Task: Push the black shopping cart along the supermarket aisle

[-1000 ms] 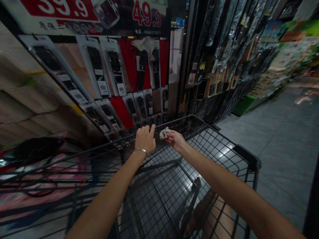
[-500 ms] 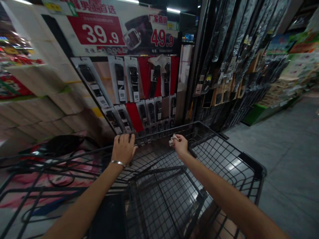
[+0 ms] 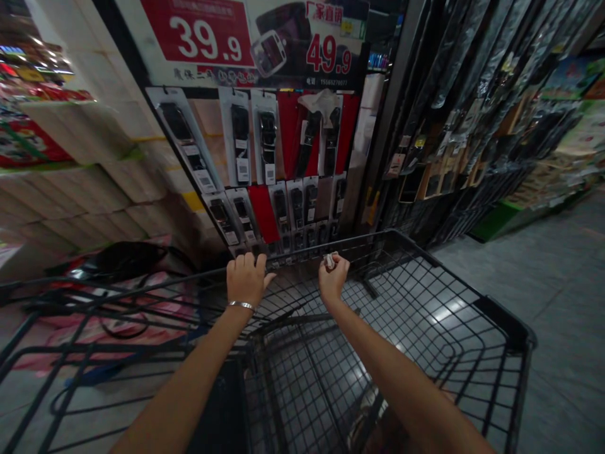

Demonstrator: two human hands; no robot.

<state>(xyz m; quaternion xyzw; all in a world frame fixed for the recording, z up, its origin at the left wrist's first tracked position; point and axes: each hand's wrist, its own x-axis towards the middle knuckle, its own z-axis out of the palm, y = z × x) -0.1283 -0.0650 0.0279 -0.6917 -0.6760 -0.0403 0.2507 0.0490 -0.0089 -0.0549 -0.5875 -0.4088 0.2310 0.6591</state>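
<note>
My right hand (image 3: 333, 282) pinches a small, crumpled, off-white wad of soft material (image 3: 329, 260) between thumb and fingers, close by the far rim of a black metal wire-mesh shopping cart (image 3: 507, 321); whether the wad touches that rim, I can't tell. Little of it shows past my fingers, so a loosened pinch could drop it through the cart's mesh, and a loose fold could snag on a wire. My left hand (image 3: 246, 282) lies over the cart's far rim, further left, thumb spread away; whether its fingers curl underneath, I can't tell. If that hold is light, leaning on it could make my palm slip or set the cart rolling. The silver metal bracelet (image 3: 242, 306) on that wrist might catch the cart's wire. Beyond the cart's far side hang black straps in pale, narrow packets (image 3: 268, 135), which a forward lurch could knock loose.
</note>
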